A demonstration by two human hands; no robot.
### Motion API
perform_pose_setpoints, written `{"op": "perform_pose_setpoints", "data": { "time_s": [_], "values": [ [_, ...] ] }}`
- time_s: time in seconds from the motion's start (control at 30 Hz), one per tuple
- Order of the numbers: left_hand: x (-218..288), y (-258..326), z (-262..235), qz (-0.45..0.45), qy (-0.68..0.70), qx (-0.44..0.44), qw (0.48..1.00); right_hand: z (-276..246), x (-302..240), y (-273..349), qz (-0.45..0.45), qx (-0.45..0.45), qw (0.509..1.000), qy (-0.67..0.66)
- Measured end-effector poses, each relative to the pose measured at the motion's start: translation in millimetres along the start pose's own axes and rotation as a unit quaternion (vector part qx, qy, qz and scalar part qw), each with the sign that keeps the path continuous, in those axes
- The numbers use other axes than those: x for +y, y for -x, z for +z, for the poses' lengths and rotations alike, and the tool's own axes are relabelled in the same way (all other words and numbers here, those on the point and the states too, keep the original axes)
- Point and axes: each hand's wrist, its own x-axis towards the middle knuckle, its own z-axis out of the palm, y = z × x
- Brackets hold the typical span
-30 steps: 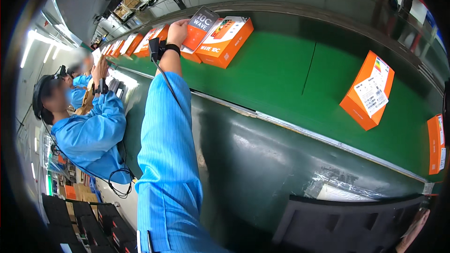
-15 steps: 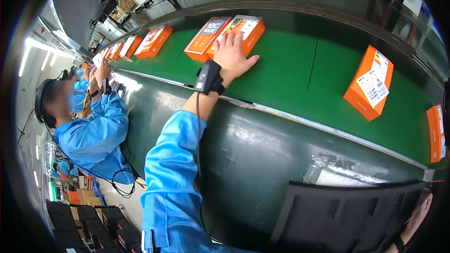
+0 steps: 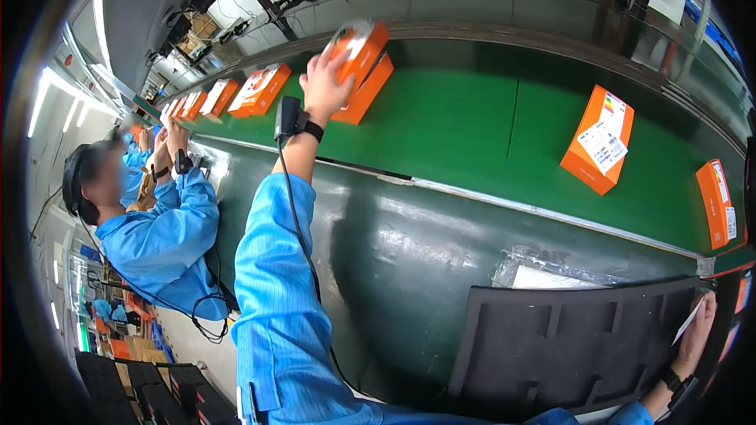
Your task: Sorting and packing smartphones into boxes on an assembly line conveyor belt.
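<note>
My left hand [image 3: 325, 86] is closed on an orange and white carton [image 3: 366, 46], which is lifted and tilted, and slightly blurred. Beneath it a second orange carton [image 3: 368, 96] rests on the green conveyor belt [image 3: 457, 110], partly covered by the hand and the raised carton. At the far right, my right hand [image 3: 696, 332] pinches a thin white slip [image 3: 687, 323] beside the end of a black slotted tray [image 3: 583, 338]. Both wrists wear black straps, and a cable runs down the left sleeve.
Farther right on the belt lie an orange carton [image 3: 602, 140] with white labels and another carton [image 3: 715, 203]. More cartons [image 3: 260, 90] line the belt at the left, where a person in blue [image 3: 161, 228] works. A clear plastic bag [image 3: 543, 269] lies behind the black tray.
My left hand has moved left and raised one of the two side-by-side cartons over the other. My right hand has come further into view, now showing a white slip.
</note>
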Motion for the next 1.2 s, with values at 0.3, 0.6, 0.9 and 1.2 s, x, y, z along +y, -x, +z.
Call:
{"op": "perform_pose_setpoints", "data": {
  "time_s": [0.3, 0.6, 0.9, 1.2],
  "values": [
    [-23, 14, 21, -0.015, 0.088, -0.069, 0.994, 39, -9, 5, -0.003, 0.034, 0.999, 0.024],
    [-2, 27, 4, 0.012, 0.062, -0.024, 0.998, 36, 0, 6, 0.002, -0.023, 1.000, -0.012],
    [6, 37, 37, -0.033, 0.097, -0.008, 0.995, 67, -6, 11, -0.009, 0.071, 0.997, 0.004],
    [22, 37, 48, -0.060, 0.037, -0.039, 0.997, 94, -16, 4, -0.010, 0.051, 0.998, -0.042]
  ]
}}
